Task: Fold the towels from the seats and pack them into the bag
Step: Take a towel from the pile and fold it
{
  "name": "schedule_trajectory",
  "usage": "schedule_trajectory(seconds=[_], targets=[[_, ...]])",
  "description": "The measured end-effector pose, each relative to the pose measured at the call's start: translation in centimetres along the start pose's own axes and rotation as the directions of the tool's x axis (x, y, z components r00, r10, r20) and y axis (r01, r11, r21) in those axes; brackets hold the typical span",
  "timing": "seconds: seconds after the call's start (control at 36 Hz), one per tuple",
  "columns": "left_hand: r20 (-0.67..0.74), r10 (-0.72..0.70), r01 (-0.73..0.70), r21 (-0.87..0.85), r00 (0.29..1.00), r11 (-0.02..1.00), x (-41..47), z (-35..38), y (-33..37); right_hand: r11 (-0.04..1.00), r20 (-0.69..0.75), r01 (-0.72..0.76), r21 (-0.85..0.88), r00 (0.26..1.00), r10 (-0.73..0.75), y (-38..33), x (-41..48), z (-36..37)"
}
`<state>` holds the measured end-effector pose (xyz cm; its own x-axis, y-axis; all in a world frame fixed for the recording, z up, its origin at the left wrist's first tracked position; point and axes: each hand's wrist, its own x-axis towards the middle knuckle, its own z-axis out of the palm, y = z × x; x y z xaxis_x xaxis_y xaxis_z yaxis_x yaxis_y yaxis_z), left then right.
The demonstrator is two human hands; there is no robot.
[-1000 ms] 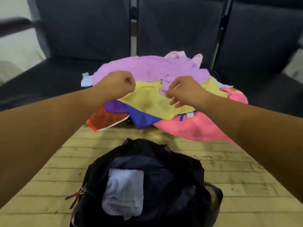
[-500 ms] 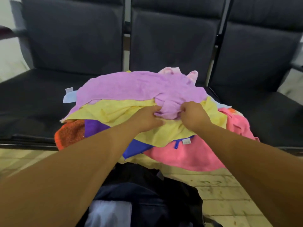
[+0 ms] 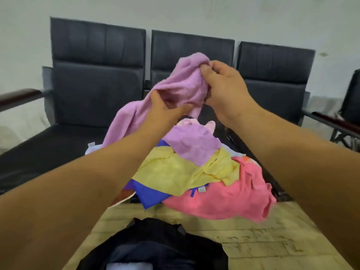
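Right, both hands are up over the middle seat; the right hand (image 3: 224, 90) pinches the top of the lilac towel (image 3: 183, 80) between thumb and curled fingers, and the left hand (image 3: 163, 112) grips a fold of the same cloth just below it. The towel hangs from the two hands and trails down to the left onto the pile; its lower end is hidden behind the left forearm.

Under the hands the pile sits on the black seat cushion (image 3: 58, 145); a lilac fold (image 3: 192, 145) lies on top, and I cannot tell whether it belongs to the held towel; a pale pink towel (image 3: 191, 121) peeks out behind it; the yellow towel (image 3: 175, 172) spreads below, the blue towel (image 3: 152, 195) pokes out under its front edge, and the coral pink towel (image 3: 224, 199) droops over the seat's front lip.

Down at the bottom of view the black bag (image 3: 155, 242) stands on the floor (image 3: 253, 240), mouth open, something pale showing inside; the floor is yellowish brick-pattern paving, scuffed.

Three black padded seat backs (image 3: 97, 55) stand in a row against a plain pale wall (image 3: 175, 12); a dark wooden armrest (image 3: 19, 96) caps the left end, another (image 3: 335, 121) the right; a further dark chair (image 3: 352, 98) sits at the right edge.
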<state>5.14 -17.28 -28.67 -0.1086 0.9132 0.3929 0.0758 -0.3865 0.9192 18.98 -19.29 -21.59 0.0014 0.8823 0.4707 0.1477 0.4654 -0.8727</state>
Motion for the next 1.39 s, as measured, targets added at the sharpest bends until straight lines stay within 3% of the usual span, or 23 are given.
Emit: schedule_trajectory(seconds=[0.08, 0.19, 0.33, 0.39, 0.44, 0.5, 0.56, 0.69, 0.78, 0.83, 0.89, 0.92, 0.97, 1.03, 1.11, 1.19, 1.25, 1.31, 1.39], targets=[[0.02, 0.106, -0.107, 0.036, 0.994, 0.994, -0.8, -1.4, 3.2, 0.998, -0.022, -0.027, 0.057, 0.999, 0.029, -3.6, -1.5, -0.7], [-0.102, 0.163, -0.129, 0.274, 0.981, 0.953, -3.3, -3.9, 6.7, 0.99, -0.001, -0.066, 0.125, 0.998, 0.066, -7.1, -3.7, -1.5], [0.24, 0.281, -0.369, 0.578, 0.929, 0.728, -6.2, -5.4, 11.8, 0.986, 0.1, -0.065, 0.154, 0.994, 0.05, -10.9, -6.3, -1.4], [0.266, 0.279, -0.384, 0.575, 0.923, 0.722, -6.9, -5.6, 13.2, 0.998, 0.104, -0.039, 0.055, 0.994, 0.033, -11.7, -6.8, -1.1], [0.225, 0.223, -0.309, 0.495, 0.948, 0.812, -7.9, -6.2, 14.9, 0.999, 0.067, 0.009, -0.045, 0.998, -0.006, -12.6, -7.2, -0.9], [0.193, 0.11, -0.165, 0.301, 0.975, 0.939, -8.4, -7.0, 16.2, 0.996, 0.018, 0.03, -0.088, 0.999, -0.029, -13.8, -7.4, -0.9], [0.201, 0.028, -0.048, 0.097, 0.979, 0.994, -8.8, -7.7, 17.0, 0.997, 0.014, 0.011, -0.082, 1.0, -0.01, -14.7, -7.8, -1.1], [0.216, 0.044, -0.1, 0.26, 0.975, 0.96, -10.4, -7.9, 18.5, 0.993, 0.11, -0.064, -0.095, 0.991, 0.074, -15.0, -9.1, -0.7], [0.334, 0.078, -0.179, 0.284, 0.939, 0.942, -11.4, -8.1, 19.4, 0.987, 0.094, -0.163, -0.013, 0.982, 0.163, -15.2, -9.7, -0.1], [0.428, 0.074, -0.277, 0.434, 0.901, 0.857, -12.1, -8.5, 19.7, 0.965, 0.086, -0.252, 0.065, 0.965, 0.246, -15.4, -9.8, 0.0], [0.482, 0.106, -0.419, 0.607, 0.87, 0.675, -12.4, -8.9, 19.7, 0.946, 0.118, -0.3, 0.124, 0.951, 0.286, -15.5, -10.0, -0.1], [0.498, 0.147, -0.477, 0.64, 0.854, 0.602, -12.5, -9.2, 19.5, 0.938, 0.157, -0.314, 0.145, 0.943, 0.292, -15.7, -10.2, -0.2], [0.514, 0.238, -0.55, 0.626, 0.824, 0.553, -12.4, -9.6, 19.4, 0.933, 0.238, -0.323, 0.159, 0.93, 0.281, -16.1, -10.6, -0.3], [0.477, 0.297, -0.55, 0.579, 0.827, 0.601, -12.1, -9.9, 19.6, 0.933, 0.296, -0.316, 0.172, 0.92, 0.257, -16.2, -10.7, -0.7], [0.379, 0.263, -0.437, 0.505, 0.887, 0.744, -12.1, -10.4, 20.4, 0.947, 0.37, -0.274, 0.169, 0.908, 0.196, -15.9, -10.5, -1.7], [0.248, 0.206, -0.285, 0.344, 0.947, 0.895, -11.8, -11.0, 20.9, 0.989, 0.349, -0.148, -0.027, 0.925, 0.148, -15.2, -10.5, -3.0], [0.134, 0.116, -0.139, 0.181, 0.984, 0.973, -11.5, -11.2, 21.1, 0.973, 0.382, -0.129, -0.189, 0.904, 0.194, -14.6, -10.5, -4.0], [0.044, 0.019, -0.02, 0.029, 0.999, 0.999, -11.4, -11.1, 21.2, 0.902, 0.421, -0.05, -0.428, 0.873, 0.248, -14.0, -10.7, -5.0], [-0.05, -0.061, 0.058, -0.048, 0.997, 0.997, -11.6, -10.8, 21.3, 0.707, 0.342, 0.056, -0.705, 0.9, 0.27, -12.4, -10.8, -5.8]])
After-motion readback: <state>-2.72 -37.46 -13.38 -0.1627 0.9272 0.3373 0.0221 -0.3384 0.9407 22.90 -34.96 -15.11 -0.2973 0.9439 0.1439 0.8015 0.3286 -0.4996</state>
